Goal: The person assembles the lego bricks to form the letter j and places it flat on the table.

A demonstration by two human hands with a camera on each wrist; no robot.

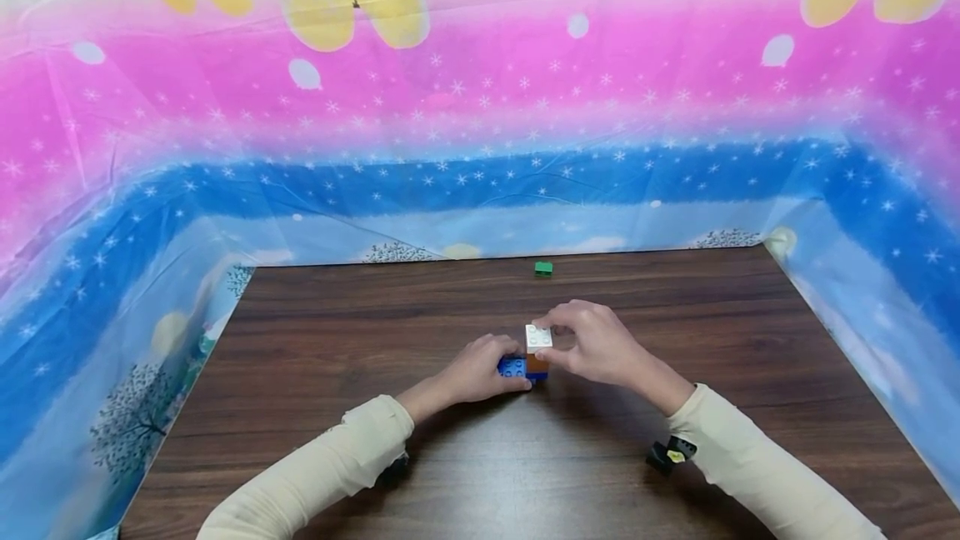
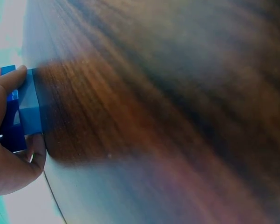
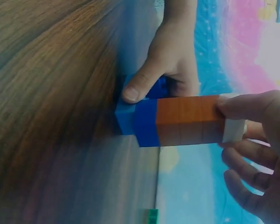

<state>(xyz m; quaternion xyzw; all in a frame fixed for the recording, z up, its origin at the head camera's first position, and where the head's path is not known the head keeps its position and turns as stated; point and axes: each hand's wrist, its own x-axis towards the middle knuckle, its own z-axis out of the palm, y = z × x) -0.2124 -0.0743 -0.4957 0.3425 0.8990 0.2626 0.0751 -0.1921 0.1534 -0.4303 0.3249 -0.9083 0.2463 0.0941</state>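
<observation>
A small tower of toy building bricks stands on the table, with a white brick (image 1: 537,337) on top. Under the white one, the right wrist view shows several orange bricks (image 3: 191,120), then a dark blue brick (image 3: 146,123) and a lighter blue brick (image 3: 125,117) at the bottom. My left hand (image 1: 474,370) grips the blue base, thumb on the near side and fingers behind. From the right, my right hand (image 1: 592,343) pinches the white brick between thumb and index finger; its other fingers curl loosely beside the tower.
Farther back, near the far edge of the brown wooden table (image 1: 360,307), lies a green brick (image 1: 543,269). A patterned cloth (image 1: 480,177) hangs around the table's back and sides. Black devices sit at both wrists, under the cream sleeves (image 1: 315,461).
</observation>
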